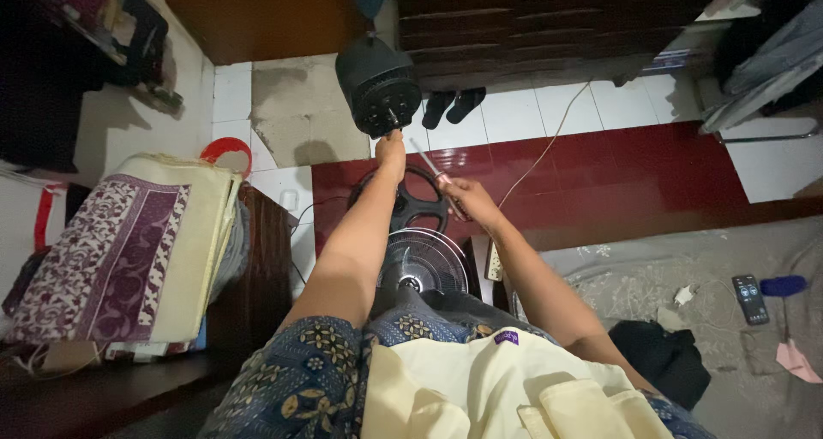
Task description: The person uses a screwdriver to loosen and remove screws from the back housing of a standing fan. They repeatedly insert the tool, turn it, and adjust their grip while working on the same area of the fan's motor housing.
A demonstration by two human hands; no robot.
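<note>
A black fan motor head (378, 87) on its stand faces me, grille and blades off. My left hand (391, 148) reaches up and pinches the motor's shaft end at its lower front. My right hand (467, 199) holds a screwdriver (431, 168) with a pinkish handle, its metal shaft pointing up-left toward the motor. Below my arms lies the black round fan base (406, 201) and a wire fan grille (423, 261) resting by my lap.
Folded patterned cloths (129, 250) are stacked on a dark wooden table at left. A pair of black sandals (453, 105) lies by the dark cabinet. A phone (750, 299) and a black cloth (664, 353) lie on the grey mat at right. A white cord (549, 147) crosses the red floor.
</note>
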